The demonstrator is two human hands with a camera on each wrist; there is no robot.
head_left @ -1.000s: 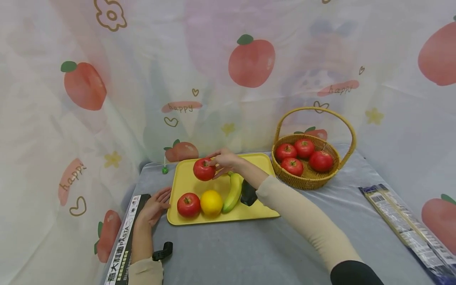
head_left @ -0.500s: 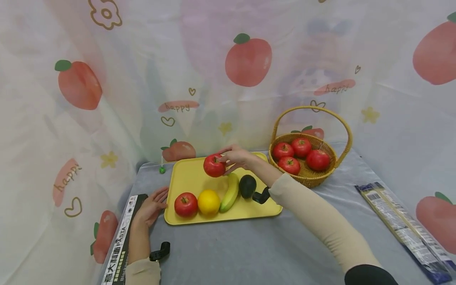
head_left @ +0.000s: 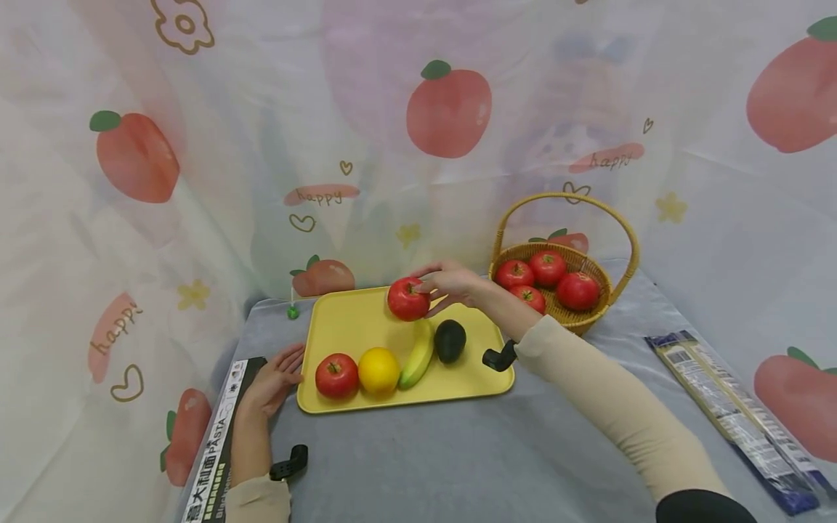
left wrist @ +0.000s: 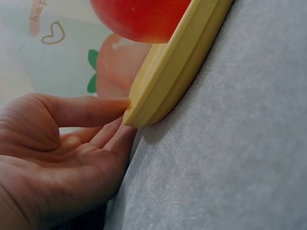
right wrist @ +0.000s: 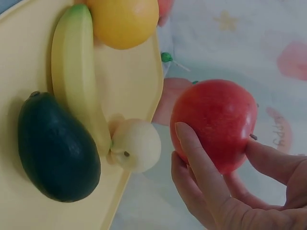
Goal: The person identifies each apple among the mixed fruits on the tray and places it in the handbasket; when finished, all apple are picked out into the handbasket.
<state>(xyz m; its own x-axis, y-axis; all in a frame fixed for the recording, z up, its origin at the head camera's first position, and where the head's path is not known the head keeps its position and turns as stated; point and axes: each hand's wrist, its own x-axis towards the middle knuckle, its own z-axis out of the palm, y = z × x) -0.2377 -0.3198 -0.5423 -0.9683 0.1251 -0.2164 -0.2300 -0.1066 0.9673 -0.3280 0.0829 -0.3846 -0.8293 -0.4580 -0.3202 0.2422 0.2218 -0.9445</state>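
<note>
My right hand [head_left: 454, 283] holds a red apple [head_left: 407, 299] above the back of the yellow tray [head_left: 373, 305]; in the right wrist view the fingers and thumb curl round the apple [right wrist: 213, 124]. My left hand [head_left: 271, 381] pinches the tray's left edge, thumb on the rim [left wrist: 144, 108] in the left wrist view. On the tray lie another red apple [head_left: 337, 376], a yellow-orange fruit [head_left: 378, 371], a banana [head_left: 417, 356] and a dark avocado [head_left: 450, 341]. A small pale round fruit [right wrist: 139, 146] at the banana's end shows only in the right wrist view.
A wicker basket [head_left: 575, 319] with several red apples [head_left: 578, 291] stands right of the tray. A black pasta box [head_left: 219, 443] lies at the left edge of the grey cloth [head_left: 425, 457]. Flat packages [head_left: 732, 414] lie at the right, and a small green object [head_left: 292, 312] at the back left.
My right hand has carried the apple rightward over the tray, and the avocado is now uncovered in the head view. The left hand stays at the tray's edge. The head view has shifted slightly.
</note>
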